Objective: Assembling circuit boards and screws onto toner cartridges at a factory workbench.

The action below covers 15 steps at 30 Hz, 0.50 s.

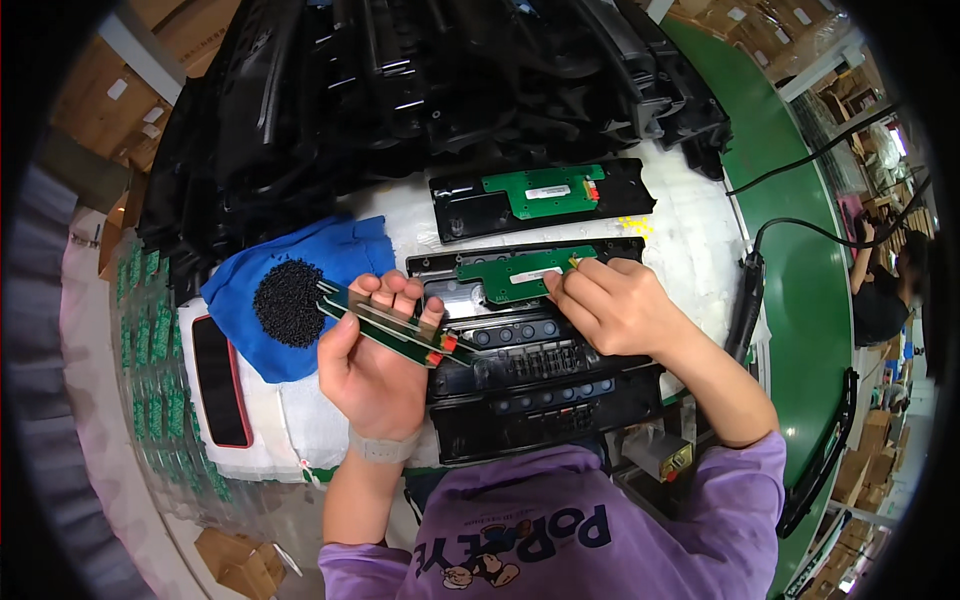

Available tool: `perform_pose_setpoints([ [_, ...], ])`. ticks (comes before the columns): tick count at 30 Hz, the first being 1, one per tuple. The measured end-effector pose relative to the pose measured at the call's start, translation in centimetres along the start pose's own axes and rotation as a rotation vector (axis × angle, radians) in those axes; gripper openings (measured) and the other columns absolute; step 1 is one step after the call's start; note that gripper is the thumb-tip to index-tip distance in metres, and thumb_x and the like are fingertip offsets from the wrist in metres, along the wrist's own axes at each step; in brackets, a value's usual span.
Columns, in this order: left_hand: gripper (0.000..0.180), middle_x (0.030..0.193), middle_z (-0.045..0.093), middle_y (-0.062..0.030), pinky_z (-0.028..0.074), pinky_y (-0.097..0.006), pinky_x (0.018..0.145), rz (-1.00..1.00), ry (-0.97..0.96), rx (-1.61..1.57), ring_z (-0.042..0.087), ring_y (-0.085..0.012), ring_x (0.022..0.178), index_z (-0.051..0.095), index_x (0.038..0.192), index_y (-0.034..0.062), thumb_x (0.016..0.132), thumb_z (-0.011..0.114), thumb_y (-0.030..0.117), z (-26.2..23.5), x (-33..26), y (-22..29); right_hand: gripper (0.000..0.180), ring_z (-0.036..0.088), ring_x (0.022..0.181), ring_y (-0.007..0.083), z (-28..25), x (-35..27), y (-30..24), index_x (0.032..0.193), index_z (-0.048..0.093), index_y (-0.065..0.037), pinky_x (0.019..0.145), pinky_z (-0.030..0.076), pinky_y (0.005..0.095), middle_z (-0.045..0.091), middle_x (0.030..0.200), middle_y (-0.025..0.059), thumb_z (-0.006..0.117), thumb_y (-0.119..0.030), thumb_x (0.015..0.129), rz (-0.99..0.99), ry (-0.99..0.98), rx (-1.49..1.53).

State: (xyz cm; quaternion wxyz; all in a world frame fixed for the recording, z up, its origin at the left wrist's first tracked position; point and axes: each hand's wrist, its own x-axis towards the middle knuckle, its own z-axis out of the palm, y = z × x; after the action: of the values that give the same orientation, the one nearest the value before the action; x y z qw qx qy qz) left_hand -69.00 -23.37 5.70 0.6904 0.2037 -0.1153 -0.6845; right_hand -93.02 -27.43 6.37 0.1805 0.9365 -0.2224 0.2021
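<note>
My left hand (362, 385), palm turned up, grips a small stack of green circuit boards (385, 328) with red connectors at one end. Fingers of my right hand (618, 305) are closed at the right end of another green circuit board (505, 270), which lies on a black plastic housing (425, 268); my fingertips hide that end. Beyond it, a second black housing (455, 222) carries a green board (530, 182) with a white label and a red connector. Nearer to me lie more black housings (470, 430) with rows of round buttons, no boards visible on them.
A blue cloth (350, 242) at the left holds a pile of small black pieces (288, 302). Beside it lies a red-edged phone (222, 385). Black plastic parts (450, 100) are heaped at the back. A corded black tool (745, 310) hangs by the right edge. Tiny yellow bits (636, 224) lie near the housings.
</note>
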Motion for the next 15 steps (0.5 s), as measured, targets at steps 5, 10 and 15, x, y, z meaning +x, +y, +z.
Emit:
perform_pose_setpoints([
  [5, 0.027, 0.102, 0.050, -0.0086, 0.038, -0.042, 0.093, -0.066, -0.081, -0.024, 0.049, -0.0214, 0.100, 0.048, 0.102, 0.0066, 0.081, 0.048, 0.024, -0.7, 0.0, -0.3, 0.019, 0.053, 0.063, 0.0119, -0.5, -0.3, -0.1, 0.076, 0.061, 0.002, 0.043, 0.037, 0.0214, 0.053, 0.072, 0.0027, 0.060, -0.007, 0.059, 0.016, -0.047, -0.030],
  [10, 0.028, 0.102, 0.050, -0.0083, 0.038, -0.041, 0.092, -0.083, -0.058, -0.010, 0.049, -0.0215, 0.100, 0.048, 0.102, 0.0065, 0.081, 0.048, 0.024, -0.3, -0.1, -0.3, 0.014, 0.050, 0.056, 0.0117, 0.1, -0.3, 0.4, 0.079, 0.061, 0.000, 0.039, 0.033, 0.0226, 0.047, 0.064, 0.0013, 0.067, -0.005, 0.067, 0.021, -0.004, -0.021],
  [15, 0.028, 0.101, 0.051, -0.0081, 0.038, -0.041, 0.092, -0.090, -0.049, 0.009, 0.049, -0.0214, 0.100, 0.048, 0.102, 0.0066, 0.081, 0.048, 0.024, -0.7, 0.0, -0.2, 0.021, 0.053, 0.057, 0.0170, 0.4, -0.2, 1.2, 0.077, 0.061, -0.002, 0.044, 0.042, 0.0286, 0.049, 0.065, 0.0024, 0.070, -0.018, 0.068, 0.225, -0.121, 0.257],
])
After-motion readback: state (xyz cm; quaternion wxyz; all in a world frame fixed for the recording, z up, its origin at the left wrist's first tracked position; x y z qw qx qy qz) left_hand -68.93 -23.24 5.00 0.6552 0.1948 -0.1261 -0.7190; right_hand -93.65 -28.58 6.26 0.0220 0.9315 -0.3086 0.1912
